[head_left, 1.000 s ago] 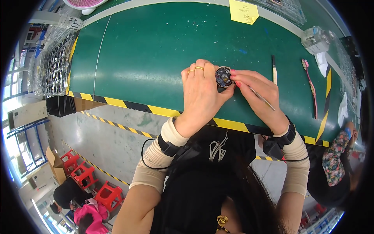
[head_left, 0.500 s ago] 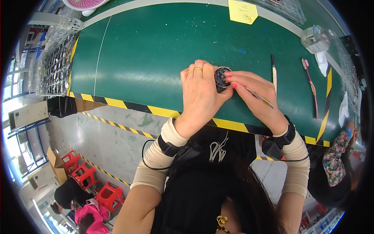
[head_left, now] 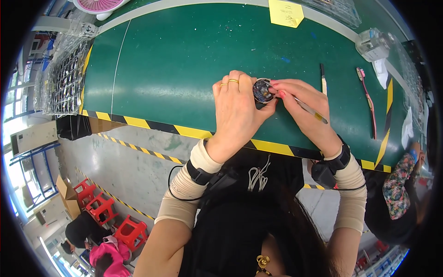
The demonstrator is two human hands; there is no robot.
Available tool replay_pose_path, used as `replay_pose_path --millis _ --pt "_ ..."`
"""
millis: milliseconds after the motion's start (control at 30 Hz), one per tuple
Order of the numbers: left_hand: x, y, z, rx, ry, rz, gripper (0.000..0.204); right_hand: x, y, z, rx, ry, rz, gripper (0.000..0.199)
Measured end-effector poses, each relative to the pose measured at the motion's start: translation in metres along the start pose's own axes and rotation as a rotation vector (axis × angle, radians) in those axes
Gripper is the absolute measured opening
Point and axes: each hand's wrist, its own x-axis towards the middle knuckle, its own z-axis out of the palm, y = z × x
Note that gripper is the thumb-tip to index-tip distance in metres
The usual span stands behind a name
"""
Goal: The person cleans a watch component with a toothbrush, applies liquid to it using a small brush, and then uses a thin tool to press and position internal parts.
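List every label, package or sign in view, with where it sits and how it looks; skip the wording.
Yellow paper note: far edge of the green table, roughly square.
Clear plastic packet: far right of the table, boxy, see-through.
Clear bagged trays: left end of the table, holding dark parts.
No screens visible.

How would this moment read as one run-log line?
left hand: holds small round part | right hand: on part, holding thin tool | over green table
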Motion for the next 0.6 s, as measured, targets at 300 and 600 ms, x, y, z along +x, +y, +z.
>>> replay_pose_path --millis 300,600 --pt "0.001 -0.003 -0.002 -0.033 -0.035 0.022 0.048 -0.002 0.000 0.002 0.030 -0.010 0.003 0.017" --pt "0.018 -0.027 -0.034 -0.138 -0.210 0.167 0.050 -0.003 -0.002 0.000 -0.029 -0.009 -0.032 0.018"
